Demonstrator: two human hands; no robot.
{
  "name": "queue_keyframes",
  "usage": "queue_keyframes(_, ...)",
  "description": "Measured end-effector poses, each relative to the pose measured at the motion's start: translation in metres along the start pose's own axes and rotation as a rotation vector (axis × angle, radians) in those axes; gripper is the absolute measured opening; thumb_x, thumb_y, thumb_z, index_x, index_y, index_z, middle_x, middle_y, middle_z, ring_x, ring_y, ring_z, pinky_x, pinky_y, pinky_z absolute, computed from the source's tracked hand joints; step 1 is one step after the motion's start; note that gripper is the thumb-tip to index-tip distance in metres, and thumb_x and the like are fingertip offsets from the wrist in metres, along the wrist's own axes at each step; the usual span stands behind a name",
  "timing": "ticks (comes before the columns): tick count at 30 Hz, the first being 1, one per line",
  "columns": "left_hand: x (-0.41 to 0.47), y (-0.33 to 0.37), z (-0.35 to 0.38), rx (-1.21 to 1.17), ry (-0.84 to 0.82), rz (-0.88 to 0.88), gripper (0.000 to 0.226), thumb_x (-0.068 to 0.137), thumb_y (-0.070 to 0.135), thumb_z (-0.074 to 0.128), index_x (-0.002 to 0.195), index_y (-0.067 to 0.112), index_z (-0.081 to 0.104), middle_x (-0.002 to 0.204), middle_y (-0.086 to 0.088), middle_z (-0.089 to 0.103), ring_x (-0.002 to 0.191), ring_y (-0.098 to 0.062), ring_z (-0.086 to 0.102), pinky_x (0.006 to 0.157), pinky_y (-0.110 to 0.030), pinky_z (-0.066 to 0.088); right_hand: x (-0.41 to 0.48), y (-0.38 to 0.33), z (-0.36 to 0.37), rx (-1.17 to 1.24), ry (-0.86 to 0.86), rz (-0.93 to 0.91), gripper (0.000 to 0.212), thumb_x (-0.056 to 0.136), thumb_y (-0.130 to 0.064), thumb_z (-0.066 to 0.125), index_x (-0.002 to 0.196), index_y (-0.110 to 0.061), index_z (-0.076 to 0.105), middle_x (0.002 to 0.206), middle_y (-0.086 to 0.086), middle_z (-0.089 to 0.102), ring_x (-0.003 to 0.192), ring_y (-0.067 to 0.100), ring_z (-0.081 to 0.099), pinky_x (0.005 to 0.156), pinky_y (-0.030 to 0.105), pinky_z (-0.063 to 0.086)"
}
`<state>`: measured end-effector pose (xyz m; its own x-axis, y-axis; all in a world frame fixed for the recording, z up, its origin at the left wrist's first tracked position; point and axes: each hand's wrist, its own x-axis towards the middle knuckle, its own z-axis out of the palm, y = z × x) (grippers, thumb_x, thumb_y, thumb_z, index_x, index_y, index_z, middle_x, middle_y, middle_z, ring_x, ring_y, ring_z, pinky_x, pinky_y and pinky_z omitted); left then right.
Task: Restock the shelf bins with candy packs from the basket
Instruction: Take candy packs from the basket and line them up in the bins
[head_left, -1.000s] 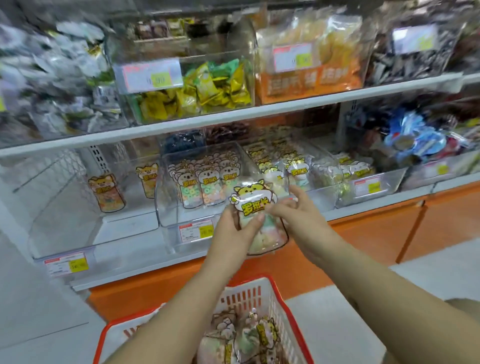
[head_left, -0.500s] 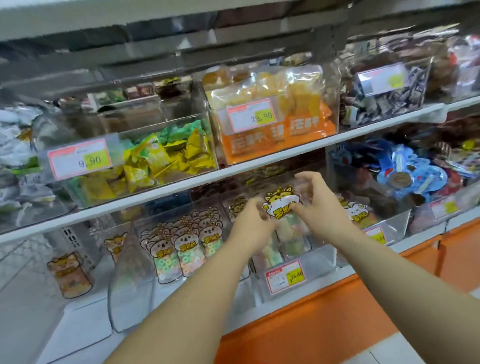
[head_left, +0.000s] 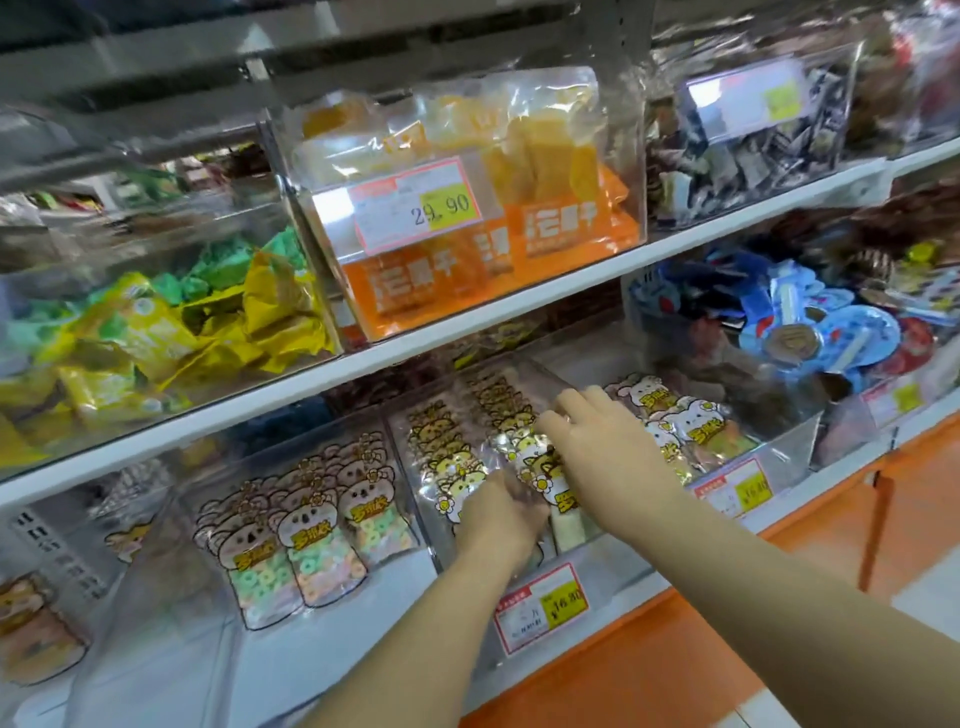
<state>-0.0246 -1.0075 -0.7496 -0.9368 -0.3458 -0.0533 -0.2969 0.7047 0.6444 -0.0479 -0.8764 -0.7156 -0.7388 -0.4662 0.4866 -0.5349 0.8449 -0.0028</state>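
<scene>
Shop shelving is seen across the whole view, with clear bins on white shelves over an orange base. On the lower shelf, the left hand is curled onto the near left edge of a candy pack, though its fingers are partly lost to blur. The right hand is laid over the pack's top with fingers nearly straight; whether its thumb pinches cannot be told. The pack is held inside the middle bin, at the near end of a row of like packs. It is stood upright, its long axis vertical and leaned slightly to the far side, cartoon head uppermost, printed face turned near. For the step to be done well, the pack should be lowered until its bottom edge is seated on the bin floor, then pressed flat against the row. It should be released only once no tipping is felt, and the row should be steadied so that nothing is folded.
</scene>
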Motion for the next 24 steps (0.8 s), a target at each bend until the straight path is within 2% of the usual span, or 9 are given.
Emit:
queue_keyframes(2,0.002,0.001,-0.003,0.016,0.011,0.001,0.012,0.090,0.027,0.068,0.089,0.021,0.058,0.095,-0.003,0.072,0.089,-0.022,0.068,0.077,-0.031,0.054,0.000,-0.003,-0.005,0.035,-0.052,0.064,0.021,0.073,-0.003,0.069,0.086,-0.017,0.058,0.084,0.003,0.055,0.084,0.030,0.057,0.059,0.034,0.043)
queue_keyframes(4,0.002,0.000,-0.007,0.035,0.004,0.008,0.016,0.092,0.033,0.070,0.096,0.021,0.060,0.097,-0.002,0.069,0.091,-0.022,0.067,0.074,-0.029,0.050,-0.003,-0.006,-0.004,0.124,-0.287,0.178,0.007,0.085,-0.011,0.058,0.084,-0.017,0.056,0.081,0.003,0.056,0.082,0.030,0.059,0.066,0.032,0.049)
queue_keyframes(7,-0.001,0.000,-0.012,0.051,-0.019,0.003,0.034,0.093,0.036,0.070,0.118,0.017,0.056,0.110,-0.003,0.067,0.098,-0.022,0.065,0.072,-0.028,0.045,-0.005,-0.002,0.008,0.133,-0.608,0.237,0.005,0.092,-0.013,0.051,0.087,-0.014,0.051,0.100,0.014,0.061,0.084,0.029,0.056,0.071,0.029,0.045)
queue_keyframes(9,-0.002,0.001,-0.013,0.064,-0.051,-0.008,0.042,0.093,0.035,0.069,0.126,0.016,0.052,0.113,-0.004,0.066,0.099,-0.023,0.065,0.068,-0.028,0.042,-0.003,-0.001,0.016,0.139,-0.666,0.252,0.004,0.094,-0.014,0.048,0.091,-0.013,0.050,0.113,0.016,0.062,0.086,0.029,0.054,0.071,0.029,0.042)
queue_keyframes(13,-0.009,0.005,-0.013,0.092,-0.087,0.028,0.030,0.098,0.027,0.061,0.122,0.012,0.054,0.099,-0.002,0.059,0.085,-0.021,0.057,0.060,-0.029,0.040,0.002,0.000,0.022,0.141,-0.689,0.275,0.014,0.097,-0.013,0.043,0.104,-0.008,0.054,0.116,0.017,0.061,0.084,0.029,0.051,0.073,0.030,0.042)
queue_keyframes(16,-0.014,0.003,-0.014,0.072,-0.089,0.036,0.034,0.099,0.020,0.053,0.133,0.015,0.048,0.110,-0.004,0.060,0.091,-0.023,0.061,0.069,-0.030,0.047,0.002,0.001,0.025,0.135,-0.695,0.267,0.018,0.098,-0.012,0.043,0.107,-0.006,0.057,0.115,0.017,0.061,0.084,0.029,0.052,0.072,0.030,0.042)
queue_keyframes(19,-0.016,0.003,-0.020,0.067,-0.032,0.109,0.041,0.099,0.020,0.057,0.138,0.020,0.044,0.115,0.001,0.057,0.095,-0.017,0.058,0.075,-0.029,0.048,0.001,0.004,0.023,0.156,-0.695,0.272,0.021,0.094,-0.010,0.047,0.111,-0.007,0.059,0.116,0.016,0.062,0.094,0.030,0.060,0.074,0.032,0.047)
queue_keyframes(22,-0.006,0.008,-0.027,0.322,0.102,0.347,0.059,0.098,0.021,0.060,0.150,0.026,0.033,0.147,0.001,0.039,0.130,-0.023,0.045,0.104,-0.037,0.044,-0.001,0.006,0.020,0.174,-0.693,0.280,0.028,0.090,-0.011,0.052,0.117,-0.011,0.058,0.117,0.013,0.062,0.103,0.032,0.061,0.082,0.036,0.052)
queue_keyframes(24,0.004,0.011,-0.030,0.484,0.065,0.440,0.068,0.098,0.025,0.060,0.156,0.030,0.025,0.156,0.001,0.032,0.139,-0.026,0.036,0.111,-0.042,0.037,-0.002,0.005,0.018,0.162,-0.718,0.254,0.028,0.092,-0.013,0.051,0.119,-0.010,0.058,0.119,0.013,0.062,0.104,0.031,0.061,0.084,0.036,0.051)
